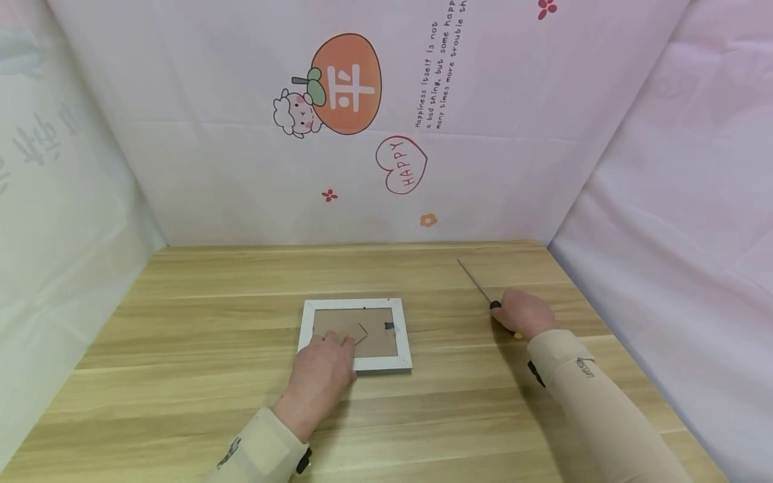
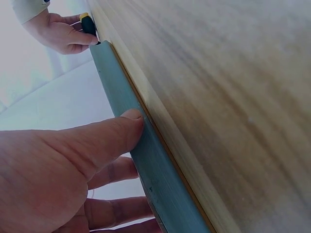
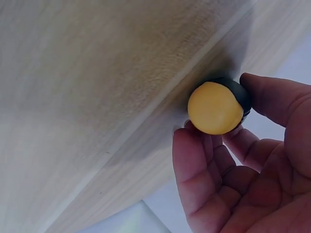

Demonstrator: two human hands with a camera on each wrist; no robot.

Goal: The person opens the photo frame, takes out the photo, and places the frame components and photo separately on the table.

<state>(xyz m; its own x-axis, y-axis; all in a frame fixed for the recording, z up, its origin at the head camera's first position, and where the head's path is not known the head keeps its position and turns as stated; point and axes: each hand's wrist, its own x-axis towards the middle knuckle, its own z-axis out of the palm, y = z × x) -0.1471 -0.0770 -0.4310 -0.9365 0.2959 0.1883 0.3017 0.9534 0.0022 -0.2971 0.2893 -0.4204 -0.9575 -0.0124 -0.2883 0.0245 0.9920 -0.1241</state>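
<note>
A white photo frame (image 1: 382,363) lies face down on the wooden table (image 1: 211,376), its brown backing (image 1: 377,320) upward. A small dark tab sits near the backing's right side, and thin dark lines mark its middle. My left hand (image 1: 320,376) holds the frame's near left part, fingers over the back. In the left wrist view the thumb (image 2: 121,128) presses on the frame's side edge (image 2: 158,170). Off to the right, my right hand (image 1: 527,314) grips a screwdriver (image 1: 495,306) by its black handle. Its shaft points away and leftward. The right wrist view shows the handle's yellow end (image 3: 215,108).
A white printed cloth (image 1: 241,181) with cartoon figures and lettering hangs behind the table. Pale cloth also hangs along the left side (image 1: 72,201) and the right side (image 1: 676,221). The table's back edge meets the rear cloth.
</note>
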